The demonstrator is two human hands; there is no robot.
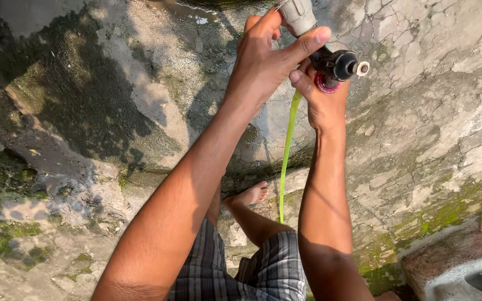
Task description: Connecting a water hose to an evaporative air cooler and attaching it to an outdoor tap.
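Cracked, mossy concrete ground (pixel 419 139); a brick-and-cement block (pixel 458 265) at lower right.

Both hands are up at a tap fitting: the left hand (pixel 263 61) wraps round the pale grey pipe end (pixel 297 15), thumb stretched across it, while the right hand (pixel 322 100) grips the black nozzle piece (pixel 338 66) from below. A thin green hose (pixel 287 156) hangs straight down between the forearms. Bare foot (pixel 249 195) on cracked, mossy concrete (pixel 430 139), checked shorts (pixel 269 267) below.
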